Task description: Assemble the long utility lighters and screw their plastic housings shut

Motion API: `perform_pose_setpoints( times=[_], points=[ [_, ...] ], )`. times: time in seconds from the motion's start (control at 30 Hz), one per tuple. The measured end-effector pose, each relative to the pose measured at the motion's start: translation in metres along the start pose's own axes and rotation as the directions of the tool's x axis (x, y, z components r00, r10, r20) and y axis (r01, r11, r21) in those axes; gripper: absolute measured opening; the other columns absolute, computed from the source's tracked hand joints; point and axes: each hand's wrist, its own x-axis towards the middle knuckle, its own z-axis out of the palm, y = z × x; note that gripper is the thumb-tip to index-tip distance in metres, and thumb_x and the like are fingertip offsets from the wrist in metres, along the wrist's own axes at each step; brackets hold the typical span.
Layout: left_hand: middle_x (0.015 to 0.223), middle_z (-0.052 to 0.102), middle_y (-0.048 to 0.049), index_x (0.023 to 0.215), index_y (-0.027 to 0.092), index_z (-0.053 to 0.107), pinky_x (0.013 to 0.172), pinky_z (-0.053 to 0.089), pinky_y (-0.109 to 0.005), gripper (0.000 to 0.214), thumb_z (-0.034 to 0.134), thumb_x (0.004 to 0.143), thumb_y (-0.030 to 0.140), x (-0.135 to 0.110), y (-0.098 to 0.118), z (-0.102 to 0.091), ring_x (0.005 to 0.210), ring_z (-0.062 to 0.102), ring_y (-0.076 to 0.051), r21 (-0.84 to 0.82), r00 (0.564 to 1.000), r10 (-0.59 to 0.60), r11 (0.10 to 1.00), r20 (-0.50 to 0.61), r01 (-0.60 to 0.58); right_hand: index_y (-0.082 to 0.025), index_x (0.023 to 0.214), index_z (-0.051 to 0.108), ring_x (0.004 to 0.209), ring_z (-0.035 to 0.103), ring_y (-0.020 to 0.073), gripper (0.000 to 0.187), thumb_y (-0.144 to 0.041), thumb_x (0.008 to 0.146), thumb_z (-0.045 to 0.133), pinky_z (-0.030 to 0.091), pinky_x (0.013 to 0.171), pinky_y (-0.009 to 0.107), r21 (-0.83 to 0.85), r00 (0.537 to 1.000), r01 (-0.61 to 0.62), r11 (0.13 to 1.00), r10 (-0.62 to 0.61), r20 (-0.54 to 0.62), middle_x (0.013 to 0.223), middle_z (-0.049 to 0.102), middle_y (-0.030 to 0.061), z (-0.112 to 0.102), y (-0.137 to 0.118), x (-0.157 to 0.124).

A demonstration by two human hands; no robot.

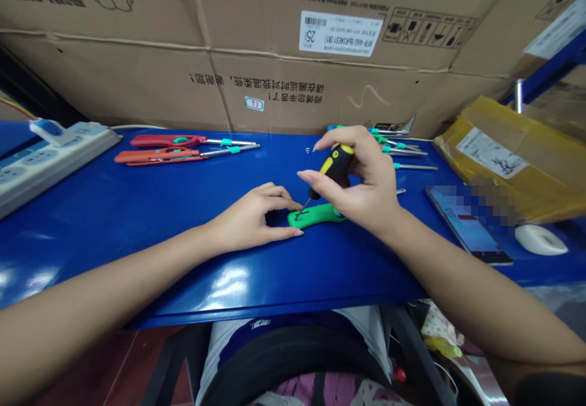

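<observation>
My right hand [361, 186] grips a small screwdriver [333, 171] with a black and yellow handle. Its tip rests on the near end of a green lighter body [315, 214] lying on the blue table [137, 223]. My left hand [254, 218] lies on the table beside the green piece. Its thumb and forefinger pinch that piece's left end.
Two red long-nosed lighters [160, 148] lie at the back left. Several green-banded ones [398, 143] lie behind my right hand. A white power strip [41, 155] is far left. A phone [467, 226], a white mouse [540, 239], a yellow parcel [508, 155] and cardboard boxes [274, 52] surround.
</observation>
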Motion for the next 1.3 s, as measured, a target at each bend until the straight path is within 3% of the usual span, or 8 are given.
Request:
perform_pose_setpoints(
  times=[0.17, 0.37, 0.5, 0.7, 0.87, 1.03, 1.2, 1.3],
  points=[
    [0.105, 0.070, -0.0058, 0.111, 0.019, 0.075, 0.093, 0.050, -0.036, 0.034, 0.075, 0.088, 0.044, -0.001, 0.001, -0.002, 0.100, 0.064, -0.022, 0.005, 1.000, 0.007, 1.000, 0.012, -0.007, -0.028, 0.147, 0.044, 0.074, 0.067, 0.0135, 0.043, -0.036, 0.104, 0.045, 0.058, 0.062, 0.028, 0.079, 0.992, -0.030, 0.996, 0.020, 0.126, 0.127, 0.068, 0.0067, 0.002, -0.004, -0.003],
    [0.109, 0.071, -0.0065, 0.115, 0.019, 0.073, 0.095, 0.050, -0.038, 0.036, 0.074, 0.090, 0.045, -0.001, 0.002, -0.003, 0.104, 0.064, -0.023, 0.019, 1.000, 0.014, 1.000, 0.016, -0.015, -0.026, 0.116, 0.065, 0.083, 0.069, 0.0173, 0.022, -0.034, 0.095, 0.064, 0.060, 0.075, 0.031, -0.092, 0.994, 0.108, 0.990, -0.111, -0.025, 0.103, 0.073, 0.0030, 0.001, -0.004, -0.002],
    [0.108, 0.071, -0.0070, 0.115, 0.019, 0.074, 0.095, 0.050, -0.037, 0.036, 0.073, 0.090, 0.044, -0.001, 0.003, -0.004, 0.102, 0.064, -0.023, 0.040, 0.999, 0.019, 0.999, 0.041, -0.021, -0.027, 0.149, 0.044, 0.090, 0.071, 0.0190, 0.044, -0.032, 0.105, 0.042, 0.062, 0.079, 0.036, 0.019, 0.990, 0.038, 0.999, -0.040, 0.133, 0.126, 0.068, 0.0080, -0.001, -0.001, -0.003],
    [0.107, 0.072, -0.0069, 0.119, 0.020, 0.074, 0.094, 0.050, -0.037, 0.037, 0.073, 0.090, 0.043, -0.002, 0.004, -0.004, 0.102, 0.065, -0.023, 0.054, 0.999, 0.033, 0.998, 0.012, -0.034, -0.028, 0.126, 0.063, 0.092, 0.072, 0.0232, 0.035, -0.038, 0.092, 0.068, 0.063, 0.078, 0.036, -0.167, 0.979, 0.201, 0.965, -0.205, -0.008, 0.115, 0.075, 0.0055, 0.000, -0.005, -0.005],
    [0.107, 0.071, -0.0074, 0.114, 0.018, 0.074, 0.094, 0.050, -0.037, 0.036, 0.073, 0.090, 0.044, -0.001, 0.004, -0.004, 0.102, 0.064, -0.023, 0.030, 0.999, 0.022, 0.999, 0.029, -0.023, -0.030, 0.158, 0.033, 0.086, 0.073, 0.0194, 0.058, -0.034, 0.102, 0.050, 0.062, 0.067, 0.031, -0.056, 0.993, 0.021, 0.998, -0.014, 0.121, 0.140, 0.065, 0.0090, 0.000, -0.012, -0.007],
    [0.112, 0.071, -0.0091, 0.120, 0.017, 0.073, 0.095, 0.050, -0.039, 0.039, 0.071, 0.092, 0.044, -0.002, 0.003, -0.002, 0.106, 0.065, -0.025, 0.065, 0.999, 0.035, 0.997, 0.018, -0.036, -0.029, 0.131, 0.063, 0.082, 0.073, 0.0203, 0.043, -0.032, 0.090, 0.073, 0.063, 0.073, 0.034, -0.140, 0.987, 0.155, 0.978, -0.160, -0.030, 0.119, 0.074, 0.0047, 0.002, -0.008, -0.006],
    [0.105, 0.070, -0.0074, 0.117, 0.018, 0.074, 0.090, 0.052, -0.036, 0.036, 0.071, 0.092, 0.043, -0.002, 0.005, -0.001, 0.099, 0.065, -0.023, 0.072, 1.000, 0.019, 0.997, 0.011, -0.020, -0.029, 0.151, 0.044, 0.092, 0.073, 0.0217, 0.048, -0.030, 0.103, 0.046, 0.063, 0.078, 0.038, -0.061, 0.989, 0.091, 0.994, -0.083, 0.124, 0.130, 0.070, 0.0080, 0.000, -0.013, -0.003],
    [0.108, 0.070, -0.0081, 0.119, 0.019, 0.073, 0.091, 0.052, -0.037, 0.036, 0.071, 0.092, 0.042, -0.003, 0.006, -0.001, 0.101, 0.065, -0.024, 0.081, 1.000, 0.011, 0.997, 0.020, -0.012, -0.028, 0.137, 0.058, 0.081, 0.072, 0.0202, 0.038, -0.028, 0.099, 0.058, 0.063, 0.074, 0.036, -0.091, 0.984, 0.171, 0.981, -0.166, 0.062, 0.112, 0.076, 0.0061, -0.001, -0.015, -0.002]
  ],
)
